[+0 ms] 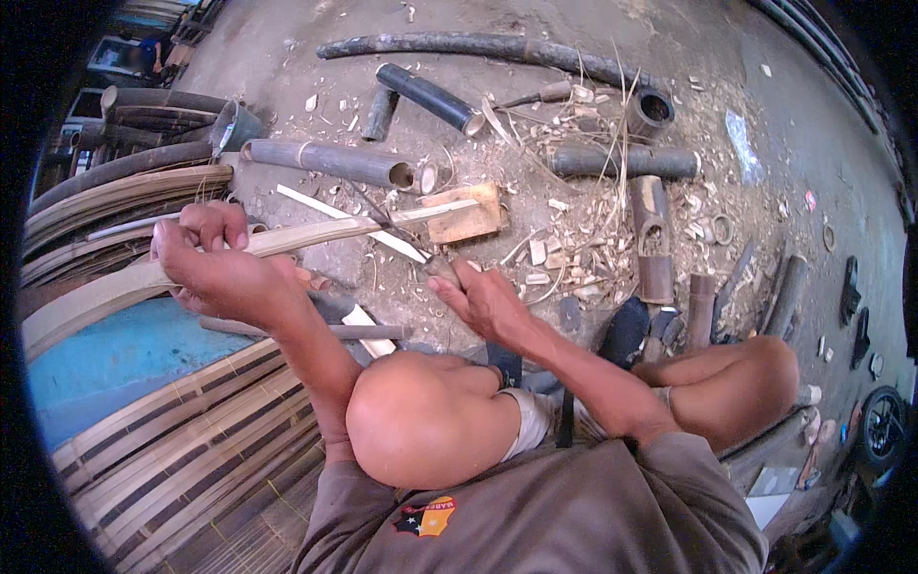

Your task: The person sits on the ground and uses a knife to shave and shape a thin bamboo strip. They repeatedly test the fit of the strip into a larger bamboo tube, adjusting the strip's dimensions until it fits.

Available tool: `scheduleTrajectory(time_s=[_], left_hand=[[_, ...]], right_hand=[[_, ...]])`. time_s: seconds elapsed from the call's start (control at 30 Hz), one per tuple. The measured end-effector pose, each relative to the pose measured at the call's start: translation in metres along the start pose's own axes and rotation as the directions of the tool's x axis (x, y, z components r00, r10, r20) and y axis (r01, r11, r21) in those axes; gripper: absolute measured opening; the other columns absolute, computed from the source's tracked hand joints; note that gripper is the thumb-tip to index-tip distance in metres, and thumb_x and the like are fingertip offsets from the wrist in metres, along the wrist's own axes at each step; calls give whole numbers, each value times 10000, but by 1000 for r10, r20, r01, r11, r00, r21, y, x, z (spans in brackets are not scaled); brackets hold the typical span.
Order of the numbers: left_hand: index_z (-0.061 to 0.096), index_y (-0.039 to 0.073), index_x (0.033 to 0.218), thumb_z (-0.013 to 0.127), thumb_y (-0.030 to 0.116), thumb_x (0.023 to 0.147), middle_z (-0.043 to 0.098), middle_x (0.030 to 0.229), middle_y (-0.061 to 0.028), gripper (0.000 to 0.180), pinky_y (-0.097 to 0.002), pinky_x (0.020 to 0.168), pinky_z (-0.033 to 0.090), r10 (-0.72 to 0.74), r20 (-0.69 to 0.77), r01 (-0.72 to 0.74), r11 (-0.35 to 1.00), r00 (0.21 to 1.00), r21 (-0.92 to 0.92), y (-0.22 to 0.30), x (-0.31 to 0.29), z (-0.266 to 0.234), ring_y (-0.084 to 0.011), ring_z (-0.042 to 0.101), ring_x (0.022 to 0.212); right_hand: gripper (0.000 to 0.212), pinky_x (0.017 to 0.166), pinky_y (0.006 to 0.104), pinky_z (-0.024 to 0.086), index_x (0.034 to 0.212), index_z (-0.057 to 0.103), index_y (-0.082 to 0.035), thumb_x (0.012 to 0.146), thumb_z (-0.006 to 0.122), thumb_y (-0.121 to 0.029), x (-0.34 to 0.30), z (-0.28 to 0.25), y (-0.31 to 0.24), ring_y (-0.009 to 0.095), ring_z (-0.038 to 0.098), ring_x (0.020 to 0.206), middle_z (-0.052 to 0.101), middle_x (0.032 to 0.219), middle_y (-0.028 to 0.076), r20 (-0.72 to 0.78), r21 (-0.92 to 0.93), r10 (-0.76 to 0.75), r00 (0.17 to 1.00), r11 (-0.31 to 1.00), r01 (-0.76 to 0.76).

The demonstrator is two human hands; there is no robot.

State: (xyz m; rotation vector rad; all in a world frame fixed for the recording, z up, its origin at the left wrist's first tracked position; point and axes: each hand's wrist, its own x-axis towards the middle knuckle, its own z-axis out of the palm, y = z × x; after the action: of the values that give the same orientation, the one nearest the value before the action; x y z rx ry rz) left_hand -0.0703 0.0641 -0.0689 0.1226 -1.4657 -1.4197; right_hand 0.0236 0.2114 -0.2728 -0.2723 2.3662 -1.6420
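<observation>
Clasps a long bamboo strip (320, 232), reaching from the left over a wooden block (469, 226), in the left hand (215, 263) and a knife (438, 269) crossing it in the right hand (486, 304). Seems split already; probably partway thinned, with more shaving left.

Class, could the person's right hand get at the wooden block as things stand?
Probably yes: the right hand is close to the wooden block, with nothing tall seen between. But it grips a tool handle, which would likely need putting down first, and a pale strip overlaps the block.
</observation>
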Motion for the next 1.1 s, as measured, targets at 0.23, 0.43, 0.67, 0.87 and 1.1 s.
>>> scheduleTrajectory(time_s=[0.23,0.43,0.67,0.87,1.1], left_hand=[[277,139,664,483,282,921,287,566,-6,359,-287,495,215,-29,21,29,1000,999,-10,2,-3,-3,-122,284,499],[252,146,651,475,290,926,280,568,-1,382,-291,521,232,31,10,-32,999,999,41,-5,2,-12,-124,289,517],[280,152,645,499,277,929,297,579,-2,380,-287,505,223,-19,-38,18,1000,999,-22,-20,24,-35,-120,272,515],[291,150,675,509,251,931,285,583,-2,352,-280,498,227,-10,-23,9,998,1000,-70,-21,21,-27,-121,281,511],[282,157,639,486,270,951,293,576,3,389,-277,486,224,-21,-87,20,1000,996,-16,-14,28,-32,-122,276,496]], right_hand=[[365,589,564,461,999,535,-9,974,606,-367,19,7,46,484,617,655,605,685,262,-20,-123,117,993,985,-119],[482,725,578,510,1070,560,-21,979,532,-494,6,6,17,479,663,847,666,834,284,73,-98,27,997,995,-20],[412,718,568,497,1060,571,-59,991,532,-463,35,24,72,466,655,804,663,815,266,33,-127,56,998,991,-51],[507,759,534,513,1117,606,-46,985,506,-526,45,5,133,430,675,866,673,849,267,30,-153,285,958,949,-277],[514,820,537,511,1071,658,-2,993,488,-481,23,24,178,467,661,923,673,914,308,-92,-154,186,978,968,-198]])
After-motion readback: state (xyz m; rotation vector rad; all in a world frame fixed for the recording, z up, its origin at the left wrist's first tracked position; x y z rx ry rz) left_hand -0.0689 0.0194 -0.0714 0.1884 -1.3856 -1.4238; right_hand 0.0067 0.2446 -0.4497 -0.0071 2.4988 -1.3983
